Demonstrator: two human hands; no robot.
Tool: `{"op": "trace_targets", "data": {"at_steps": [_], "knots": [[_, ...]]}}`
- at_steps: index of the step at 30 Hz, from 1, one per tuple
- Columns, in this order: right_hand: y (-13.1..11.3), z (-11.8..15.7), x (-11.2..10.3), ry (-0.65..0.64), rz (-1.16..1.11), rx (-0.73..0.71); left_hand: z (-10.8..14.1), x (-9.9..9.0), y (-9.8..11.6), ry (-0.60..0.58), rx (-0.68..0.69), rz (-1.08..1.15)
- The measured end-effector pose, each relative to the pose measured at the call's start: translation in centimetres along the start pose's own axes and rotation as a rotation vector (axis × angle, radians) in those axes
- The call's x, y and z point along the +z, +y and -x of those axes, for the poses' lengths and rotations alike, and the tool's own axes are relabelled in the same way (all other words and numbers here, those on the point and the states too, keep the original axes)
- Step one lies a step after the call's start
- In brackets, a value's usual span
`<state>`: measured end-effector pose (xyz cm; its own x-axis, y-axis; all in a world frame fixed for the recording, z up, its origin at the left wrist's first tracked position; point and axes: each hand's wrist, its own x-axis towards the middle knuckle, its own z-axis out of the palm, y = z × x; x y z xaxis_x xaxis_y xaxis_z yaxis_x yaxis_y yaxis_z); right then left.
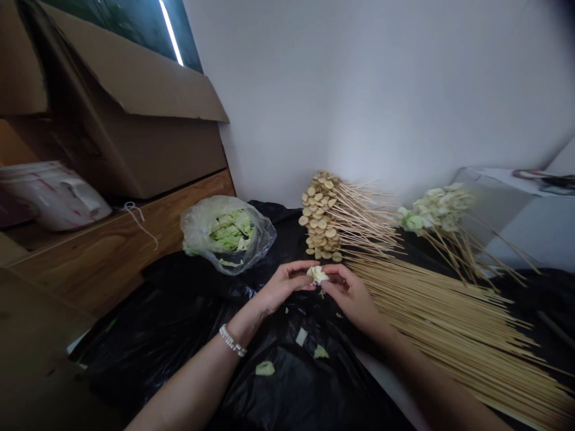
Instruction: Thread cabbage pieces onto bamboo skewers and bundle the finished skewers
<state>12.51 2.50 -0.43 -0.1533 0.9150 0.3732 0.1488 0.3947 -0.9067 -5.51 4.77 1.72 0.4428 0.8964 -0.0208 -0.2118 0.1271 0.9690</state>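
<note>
A small, pale, crumpled piece of cabbage leaf (317, 275) is held between my two hands over the black plastic sheet (287, 392). My left hand (287, 280) pinches its left side, while the fingers of my right hand (353, 293) close on its right side. Just beyond them lies a pile of potato slices on skewers (320, 221), with the sticks pointing right. Bare bamboo skewers (449, 317) are spread out beside my right forearm. To the left, a clear plastic bag (263, 230) contains loose green cabbage leaves (231, 230).
Skewers of folded cabbage (442, 206) lie at the right, near a white box (512, 209). A cardboard box (166, 149) and a white plastic jug (54, 194) stand on a wooden surface (130, 230) at left. Leaf scraps (265, 368) dot the black sheet.
</note>
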Motion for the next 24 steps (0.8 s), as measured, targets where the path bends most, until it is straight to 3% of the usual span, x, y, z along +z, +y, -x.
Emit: {"op": "trace_targets", "data": {"at_steps": [2, 5, 8, 17, 20, 24], "knots": [[-0.1, 0.2, 0.1, 0.003, 0.122, -0.092, 0.0, 0.1, -0.1, 0.017, 0.019, -0.038], [-0.1, 0.6, 0.4, -0.021, 0.352, -0.257, 0.1, 0.4, -0.3, 0.046, 0.152, -0.218], [-0.1, 1.1, 0.6, -0.002, 0.474, -0.318, 0.3, 0.6, -0.4, 0.029, 0.285, -0.419], [-0.6, 1.1, 0.9, 0.049, 0.468, -0.412, 0.5, 1.0, -0.4, 0.039, 0.361, -0.531], [-1.1, 1.1, 0.8, 0.066, 0.426, -0.336, 0.5, 1.0, -0.3, 0.059, 0.363, -0.548], [-1.5, 0.7, 0.3, 0.046, 0.148, -0.035, 0.3, 0.8, -0.2, 0.025, 0.253, -0.352]]}}
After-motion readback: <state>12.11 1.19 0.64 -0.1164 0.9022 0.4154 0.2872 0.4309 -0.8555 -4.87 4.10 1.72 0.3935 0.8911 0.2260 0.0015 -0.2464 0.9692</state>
